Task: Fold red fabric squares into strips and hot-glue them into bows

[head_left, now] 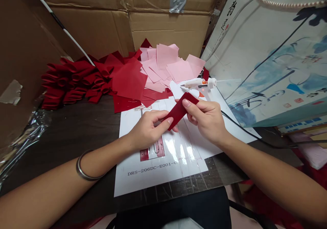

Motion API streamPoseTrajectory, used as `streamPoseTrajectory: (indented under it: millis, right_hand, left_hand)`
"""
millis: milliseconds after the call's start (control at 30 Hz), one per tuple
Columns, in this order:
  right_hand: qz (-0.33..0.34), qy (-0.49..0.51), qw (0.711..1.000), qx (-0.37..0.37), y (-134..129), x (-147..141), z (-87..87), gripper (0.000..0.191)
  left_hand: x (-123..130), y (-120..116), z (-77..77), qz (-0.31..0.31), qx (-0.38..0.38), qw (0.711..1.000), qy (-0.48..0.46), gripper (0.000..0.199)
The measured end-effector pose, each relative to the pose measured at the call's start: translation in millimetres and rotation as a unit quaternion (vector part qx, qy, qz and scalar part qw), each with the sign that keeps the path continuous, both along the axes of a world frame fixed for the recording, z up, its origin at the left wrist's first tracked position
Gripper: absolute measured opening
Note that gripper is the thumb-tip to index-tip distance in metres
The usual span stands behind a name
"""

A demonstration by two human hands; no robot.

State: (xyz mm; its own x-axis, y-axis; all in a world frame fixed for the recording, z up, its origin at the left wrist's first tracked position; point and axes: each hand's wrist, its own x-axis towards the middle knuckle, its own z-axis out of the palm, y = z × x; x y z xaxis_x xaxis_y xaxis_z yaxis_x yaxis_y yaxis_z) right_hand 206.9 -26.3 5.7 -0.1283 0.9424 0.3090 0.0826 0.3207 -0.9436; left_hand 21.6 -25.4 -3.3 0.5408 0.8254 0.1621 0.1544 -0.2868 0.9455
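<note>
A folded strip of dark red fabric [178, 111] slants between my two hands above a printed white sheet. My left hand [148, 128] pinches its lower left end, thumb on top and fingers beneath. At the upper right end, my right hand [208, 118] presses its thumb on the strip with the fingers curled behind. Just beyond the strip, a white glue gun [195, 83] lies on white paper. Behind it is a pile of pink square pieces [166, 64], with flat red pieces [130, 81] overlapping on the left.
Rolled red fabric pieces [74, 79] are heaped at the back left. Cardboard boxes [168, 28] wall off the rear. A painted white panel [268, 59] leans at the right. A black cable [245, 130] crosses the right side of the dark table [87, 130]. The printed sheet [158, 178] covers the middle.
</note>
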Motion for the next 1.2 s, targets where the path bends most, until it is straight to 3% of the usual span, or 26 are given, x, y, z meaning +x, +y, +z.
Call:
streamPoseTrajectory:
  millis: [200,333,500,600,667,800,933,1133,1200]
  right_hand:
    - [-0.036,0.025,0.999,0.008,3,3,-0.3,0.05]
    - [-0.043,0.023,0.999,0.003,5,4,0.8,0.051]
    - [-0.006,0.022,0.999,-0.038,7,4,2.5,0.027]
    - [-0.002,-0.001,0.998,-0.068,6,4,2.5,0.034]
    - [0.004,-0.004,0.996,-0.086,5,3,2.4,0.033]
    - [0.011,0.005,0.996,-0.092,3,2,2.4,0.028]
    - [0.026,0.003,0.996,-0.083,2,1,1.7,0.024]
    - [0.03,-0.013,0.997,-0.075,1,-1,-0.9,0.024]
    - [0.024,-0.016,0.997,-0.074,2,-1,-2.0,0.025]
  left_hand:
    - [-1,2,-4.3,0.008,-0.028,1.0,-0.008,0.018]
    - [1,0,-7.0,0.032,0.006,0.999,0.005,0.019]
    - [-5,18,-3.0,0.144,0.08,0.986,-0.023,0.016]
    - [-28,52,16.4,0.271,0.137,0.949,-0.088,0.022]
    - [-55,77,36.1,0.376,0.166,0.905,-0.111,0.024]
    - [-119,104,67.2,0.563,0.104,0.816,-0.077,0.034]
    - [-156,97,67.5,0.616,0.052,0.785,-0.037,0.042]
    - [-166,95,56.2,0.62,0.03,0.784,-0.007,0.025]
    - [-167,98,57.0,0.636,0.042,0.77,0.017,0.022]
